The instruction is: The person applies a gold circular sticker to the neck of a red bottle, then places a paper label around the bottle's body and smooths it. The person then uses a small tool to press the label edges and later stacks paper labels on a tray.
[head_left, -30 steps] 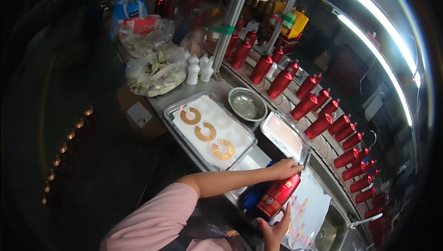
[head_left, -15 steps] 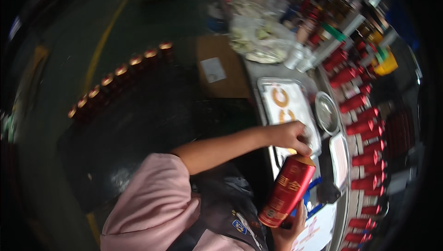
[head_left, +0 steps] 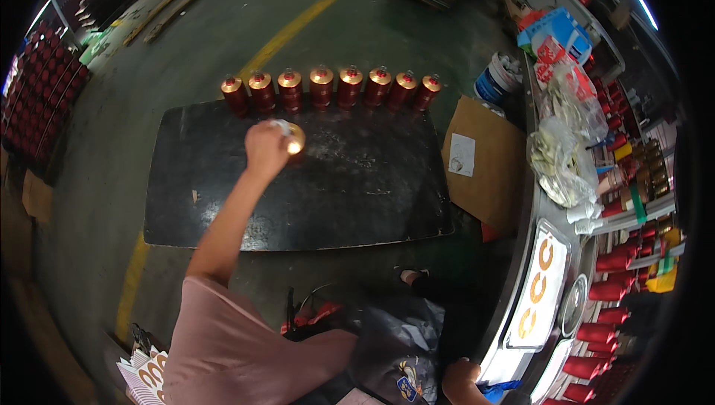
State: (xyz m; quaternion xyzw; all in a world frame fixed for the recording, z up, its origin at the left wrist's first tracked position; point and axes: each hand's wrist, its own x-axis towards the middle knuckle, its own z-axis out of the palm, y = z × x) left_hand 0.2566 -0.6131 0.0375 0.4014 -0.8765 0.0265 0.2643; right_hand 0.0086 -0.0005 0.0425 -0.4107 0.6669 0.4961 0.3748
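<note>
Over the left part of a black tabletop (head_left: 328,204), my left hand (head_left: 267,150) grips a bottle by its top. The bottle's gold shoulder (head_left: 296,139) shows beside my fingers; its body is mostly hidden below, and I cannot tell whether it touches the table. Just beyond, a row of several red bottles (head_left: 321,89) with gold shoulders stands upright along the table's far edge. Low at the right, my right hand (head_left: 460,380) is by the workbench's edge, next to a blue item (head_left: 497,390); its fingers are mostly hidden.
A workbench runs along the right, with a tray (head_left: 530,292) of gold C-shaped pieces, a round metal dish (head_left: 573,305) and clear plastic bags (head_left: 560,159). Racked red bottles (head_left: 602,332) line its far side. A cardboard sheet (head_left: 484,170) and a bucket (head_left: 497,78) stand between table and bench.
My view has turned left from the workbench to the black table. My left hand has carried the red bottle over the table; my right hand has let go of it.
</note>
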